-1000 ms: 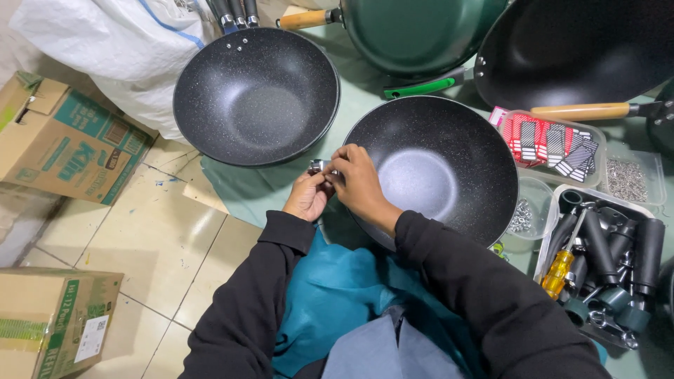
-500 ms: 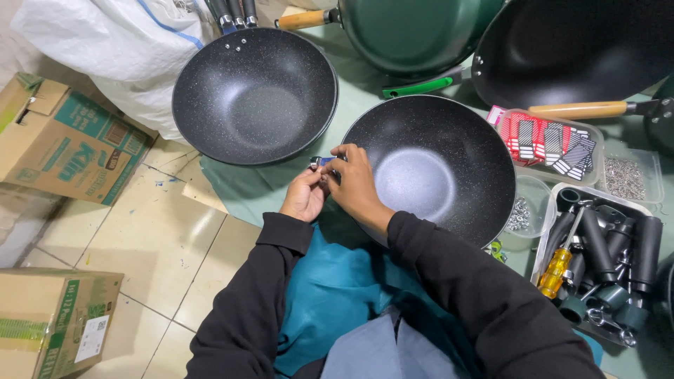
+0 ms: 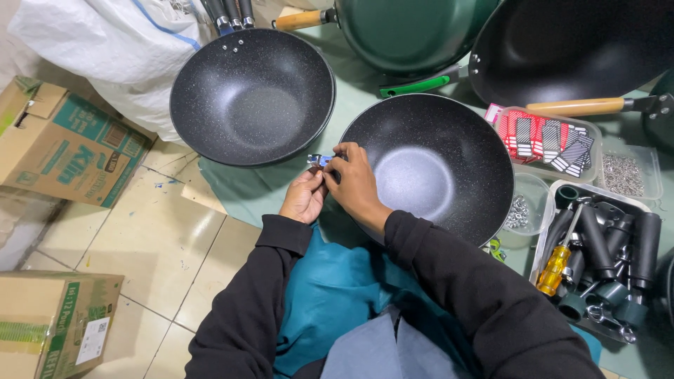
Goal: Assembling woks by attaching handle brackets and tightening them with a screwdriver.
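While the speckled black round pan (image 3: 435, 165) rests near, both hands, left hand (image 3: 303, 196) and right hand (image 3: 354, 184), pinch their grip closed on a small shiny metal fitting (image 3: 317, 160) at its left rim, steadying it there.

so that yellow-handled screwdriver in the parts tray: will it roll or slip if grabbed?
Probably stiff and light. The screwdriver leans on black handles in the tray, so it may slide down if nudged. Its glossy handle looks a bit slick, and would likely roll on a flat surface.

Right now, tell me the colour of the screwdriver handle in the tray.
Yellow with a red collar, on the screwdriver in the head view.
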